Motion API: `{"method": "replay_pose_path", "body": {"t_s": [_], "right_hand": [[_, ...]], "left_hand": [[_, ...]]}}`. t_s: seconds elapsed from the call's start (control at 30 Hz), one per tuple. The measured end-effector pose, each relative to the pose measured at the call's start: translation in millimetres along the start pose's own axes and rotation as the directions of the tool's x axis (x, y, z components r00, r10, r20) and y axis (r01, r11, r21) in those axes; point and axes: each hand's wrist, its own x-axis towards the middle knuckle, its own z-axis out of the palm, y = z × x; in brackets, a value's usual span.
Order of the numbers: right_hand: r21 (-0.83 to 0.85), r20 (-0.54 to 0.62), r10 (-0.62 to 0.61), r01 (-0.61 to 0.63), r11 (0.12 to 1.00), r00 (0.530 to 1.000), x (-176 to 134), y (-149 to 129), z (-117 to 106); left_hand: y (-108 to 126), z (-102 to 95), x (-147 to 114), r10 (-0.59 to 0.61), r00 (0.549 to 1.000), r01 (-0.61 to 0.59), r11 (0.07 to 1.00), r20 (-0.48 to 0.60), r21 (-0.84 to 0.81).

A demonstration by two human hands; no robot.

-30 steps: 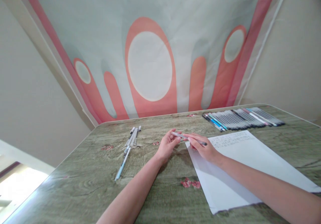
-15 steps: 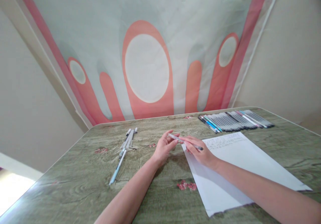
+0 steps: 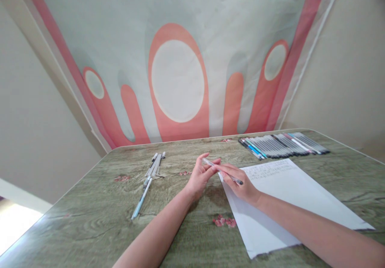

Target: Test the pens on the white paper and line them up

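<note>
A slim clear pen (image 3: 209, 162) with a dark end slants between my two hands, above the left edge of a white sheet of paper (image 3: 282, 204). My right hand (image 3: 242, 186) is closed around its dark-ended half, thumb and fingers pinching the barrel. At the other, pale end, the thumb and a finger of my left hand (image 3: 200, 178) close on the pen, while the index finger sticks up behind it. Rows of small handwriting run along the top of the sheet. The pen's middle is partly hidden by fingers.
A long row of pens (image 3: 279, 146) lies side by side at the back right, mostly clear with dark caps, some blue, white or pink. On the left a loose pile of pens (image 3: 155, 166) includes a light-blue one (image 3: 141, 200). The wood-patterned table (image 3: 90, 204) meets a patterned wall cover.
My left hand has shifted slightly right, its fingers now further along the pen and its index finger more raised. The right hand keeps its grip; the view has shifted slightly.
</note>
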Motion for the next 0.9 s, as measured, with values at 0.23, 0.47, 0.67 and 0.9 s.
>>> {"method": "replay_pose_path", "body": {"t_s": [0.23,0.47,0.67,0.9], "right_hand": [[0.048,0.115,0.095,-0.101,0.994,0.989,8,-2,0],[-0.193,0.126,0.331,-0.304,0.933,0.935,16,1,-16],[-0.535,0.173,0.430,-0.282,0.796,0.886,24,18,-39],[-0.885,-0.193,0.522,-0.378,0.274,0.831,29,47,-82]], "left_hand": [[-3,-14.8,8,-0.056,0.972,0.048,0.998,-0.230,-0.037],[-1,-34.8,16,0.059,0.933,-0.014,0.992,-0.354,0.127],[-7,-33.2,17,0.111,0.945,0.001,0.939,-0.307,0.344],[-17,-46.9,20,0.148,0.940,0.005,0.896,-0.307,0.445]]}}
